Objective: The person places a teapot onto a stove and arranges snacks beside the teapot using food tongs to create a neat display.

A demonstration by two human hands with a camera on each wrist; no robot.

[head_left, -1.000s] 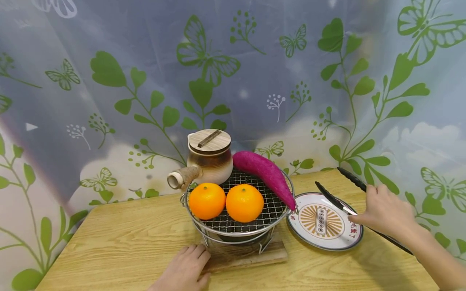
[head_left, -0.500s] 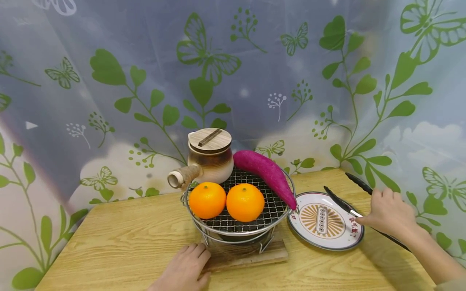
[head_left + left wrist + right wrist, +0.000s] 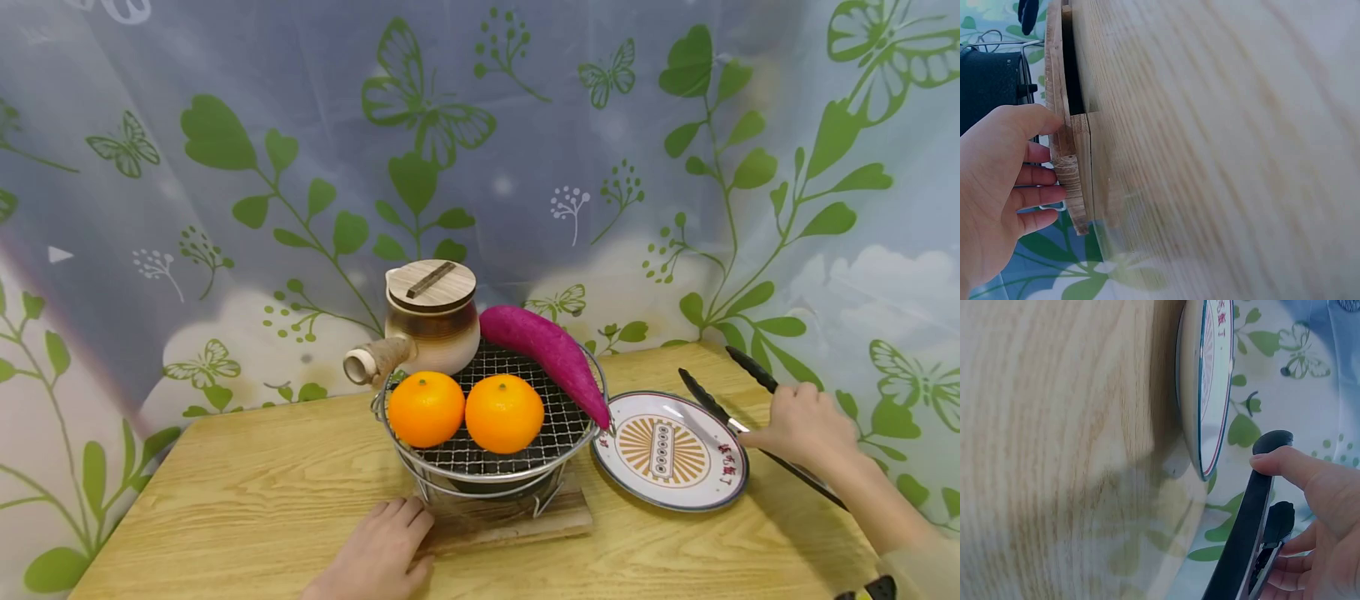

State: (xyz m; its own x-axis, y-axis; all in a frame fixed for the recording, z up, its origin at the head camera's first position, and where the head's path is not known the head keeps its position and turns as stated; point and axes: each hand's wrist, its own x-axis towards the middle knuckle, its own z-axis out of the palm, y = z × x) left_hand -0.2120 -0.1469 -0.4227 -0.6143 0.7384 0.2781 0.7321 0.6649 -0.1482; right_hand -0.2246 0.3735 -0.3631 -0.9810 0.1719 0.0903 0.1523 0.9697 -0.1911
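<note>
My right hand (image 3: pixel 813 429) holds a pair of black-and-metal tongs (image 3: pixel 1241 537), thumb on one arm and fingers on the other. In the head view, their two black ends stand apart above the right side of a round patterned plate (image 3: pixel 716 487). My left hand (image 3: pixel 378 546) grips the left front corner of a wooden board (image 3: pixel 1067 178), thumb on one edge and fingertips against the other. On that board stands a round wire grill (image 3: pixel 491 467). It carries two oranges, one left (image 3: pixel 426 408) and one right (image 3: pixel 504 412), a purple sweet potato (image 3: pixel 547 346) and a lidded clay pot (image 3: pixel 435 333).
All of this stands on a wood-grain table (image 3: pixel 247 492). A patterned cloth (image 3: pixel 525 167) with leaves and butterflies hangs close behind it. The pot's side handle (image 3: pixel 375 362) juts out leftward past the grill's rim.
My right hand has moved the tongs a little to the right, so their ends cover less of the plate. My left hand stays at the board. The things on the grill have not moved.
</note>
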